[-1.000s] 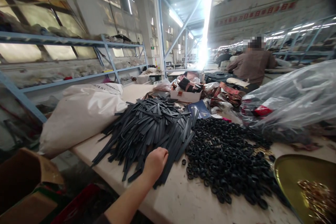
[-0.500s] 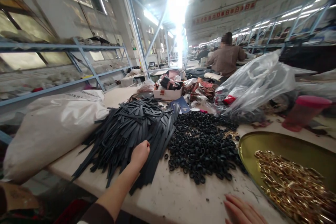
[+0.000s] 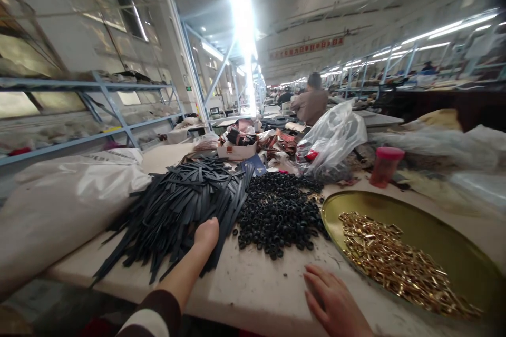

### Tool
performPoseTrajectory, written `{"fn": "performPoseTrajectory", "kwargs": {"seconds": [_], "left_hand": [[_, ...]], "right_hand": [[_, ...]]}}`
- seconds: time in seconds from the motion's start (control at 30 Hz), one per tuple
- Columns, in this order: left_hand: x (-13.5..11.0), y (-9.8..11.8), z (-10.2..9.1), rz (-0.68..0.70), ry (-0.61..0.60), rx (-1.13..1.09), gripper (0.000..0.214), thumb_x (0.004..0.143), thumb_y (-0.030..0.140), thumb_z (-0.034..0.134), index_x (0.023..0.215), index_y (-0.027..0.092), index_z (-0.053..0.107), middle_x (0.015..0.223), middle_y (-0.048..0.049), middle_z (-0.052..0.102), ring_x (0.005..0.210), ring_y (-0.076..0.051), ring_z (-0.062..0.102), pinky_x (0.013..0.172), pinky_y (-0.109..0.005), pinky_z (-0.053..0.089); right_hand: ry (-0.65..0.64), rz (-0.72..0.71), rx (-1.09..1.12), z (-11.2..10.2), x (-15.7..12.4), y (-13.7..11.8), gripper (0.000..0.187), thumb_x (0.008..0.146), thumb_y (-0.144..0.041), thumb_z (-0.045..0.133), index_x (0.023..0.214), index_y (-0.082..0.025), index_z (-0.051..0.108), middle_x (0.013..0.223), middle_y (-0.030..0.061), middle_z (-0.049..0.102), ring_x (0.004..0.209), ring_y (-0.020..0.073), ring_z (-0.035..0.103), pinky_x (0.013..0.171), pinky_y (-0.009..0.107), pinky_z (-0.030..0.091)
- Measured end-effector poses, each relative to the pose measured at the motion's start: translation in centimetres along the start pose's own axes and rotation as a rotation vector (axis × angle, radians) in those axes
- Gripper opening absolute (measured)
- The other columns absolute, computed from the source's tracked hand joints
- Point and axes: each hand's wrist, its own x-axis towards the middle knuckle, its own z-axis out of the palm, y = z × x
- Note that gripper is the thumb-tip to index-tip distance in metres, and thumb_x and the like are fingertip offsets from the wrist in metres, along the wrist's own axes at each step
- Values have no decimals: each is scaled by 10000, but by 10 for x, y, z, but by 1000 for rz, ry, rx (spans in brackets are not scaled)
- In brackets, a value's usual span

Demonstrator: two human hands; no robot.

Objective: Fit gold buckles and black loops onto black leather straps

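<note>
My left hand (image 3: 207,233) is closed over the right part of a big heap of flat black strips (image 3: 185,189). Its fingertips are turned away, so what they grip is hidden. On the pale tabletop near the front edge lies my right hand (image 3: 334,295), fingers stretched out and holding nothing. Between and beyond the hands spreads a pile of small black rings (image 3: 276,216). Right of that pile, close to my right hand, a large gold-coloured oval tray (image 3: 379,200) carries many small shiny gold metal pieces (image 3: 399,258).
A bulky white sack (image 3: 79,184) sits at the left. Behind the heaps are a white box (image 3: 237,151), a clear plastic bag (image 3: 336,137) and a pink-lidded container (image 3: 385,167). Blue shelving (image 3: 110,100) lines the left wall. A person (image 3: 312,105) is farther back.
The camera view has turned right, showing more of the tray. My right hand has come farther into view over the table. My left hand stays closed at the strips.
</note>
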Motion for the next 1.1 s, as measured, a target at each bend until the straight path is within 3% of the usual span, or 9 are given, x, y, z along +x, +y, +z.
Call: {"fn": "performPoseTrajectory", "kwargs": {"seconds": [0.27,0.43,0.5,0.63,0.73,0.8,0.93,1.0,1.1], "left_hand": [[-10,-12,-20,-26,139,-443,297,850,300,513,1113,162,511,1119,-68,550,940,-195,567,790,-398,482],[-13,-8,-33,-173,186,-898,314,849,292,513,1136,166,495,1150,-73,531,962,-203,557,803,-410,476],[-22,6,-36,-223,135,-1106,315,851,296,511,1138,165,494,1144,-73,534,952,-199,561,793,-403,482],[-61,53,-37,-237,-123,-1494,182,846,214,521,1004,129,553,970,-47,608,823,-155,604,716,-338,518],[-101,91,-34,-236,-285,-1721,149,776,-9,494,784,125,560,777,-37,642,756,-121,630,754,-267,521],[-125,109,-30,-249,-359,-1828,167,753,-16,497,751,141,553,763,-29,646,749,-117,635,761,-258,524],[-158,117,-19,-291,-497,-1946,122,713,24,570,730,144,554,781,-34,652,766,-138,639,760,-274,532],[-167,113,-11,-330,-556,-1955,142,684,41,623,715,150,538,739,-20,642,774,-157,644,758,-287,535],[-173,112,0,-503,-538,-1923,201,671,40,640,739,168,502,720,-10,637,759,-175,661,710,-285,545]], "right_hand": [[54,164,150,-9,1,-10,355,776,-294,494,1086,-151,590,1102,120,636,1050,264,554,932,419,424],[62,214,250,-10,2,-6,345,764,-284,500,1072,-156,590,1072,121,642,1029,265,558,929,434,411],[76,262,319,-11,3,-8,333,765,-301,500,1048,-156,598,1071,125,639,1033,272,553,935,445,397],[102,374,626,-13,10,-36,320,778,-385,502,1017,-195,597,1048,108,640,1003,262,565,901,417,412],[69,477,1034,-12,23,-69,424,792,-501,455,1057,-181,543,860,79,657,681,188,614,625,320,489],[22,582,1247,-14,31,-83,417,759,-547,486,924,-168,545,689,28,616,516,135,550,450,242,416],[19,793,1376,-27,37,-72,322,712,-473,592,664,-177,474,502,-65,467,407,60,398,397,180,307],[21,833,1380,-34,34,-57,280,735,-406,586,634,-179,456,483,-76,437,409,53,369,406,176,295],[-4,893,1405,-35,28,-43,235,760,-401,554,715,-182,481,520,-70,467,432,61,392,416,179,301]]}}
